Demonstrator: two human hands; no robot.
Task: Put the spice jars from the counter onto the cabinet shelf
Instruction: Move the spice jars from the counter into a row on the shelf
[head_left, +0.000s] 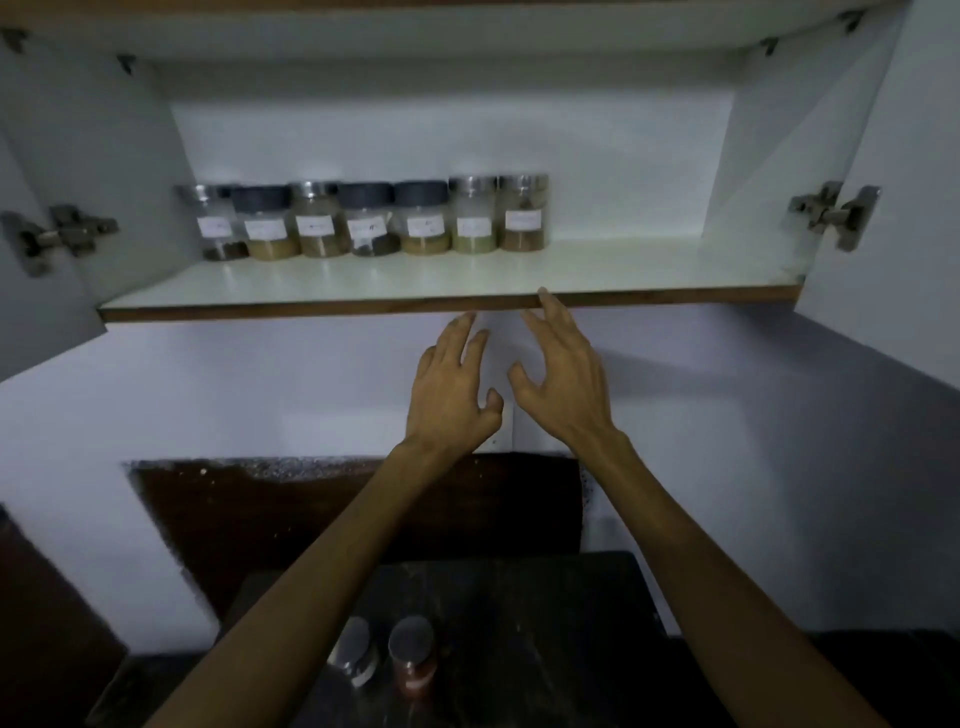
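hands (511, 384) empty; seven jars (370, 221) shelved, two (387, 657) on counter

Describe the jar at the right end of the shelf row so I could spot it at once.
Look inside the open cabinet at the white shelf, where seven labelled jars stand in a row against the back wall. The end jar is the rightmost, with bare shelf beyond it. It has a shiny metal lid and reddish-brown spice, while its left neighbour holds a pale green one.

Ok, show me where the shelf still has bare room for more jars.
Free: the shelf right of the last jar up to the right cabinet wall, and the front strip before the row. Crowded: back left, seven jars side by side.
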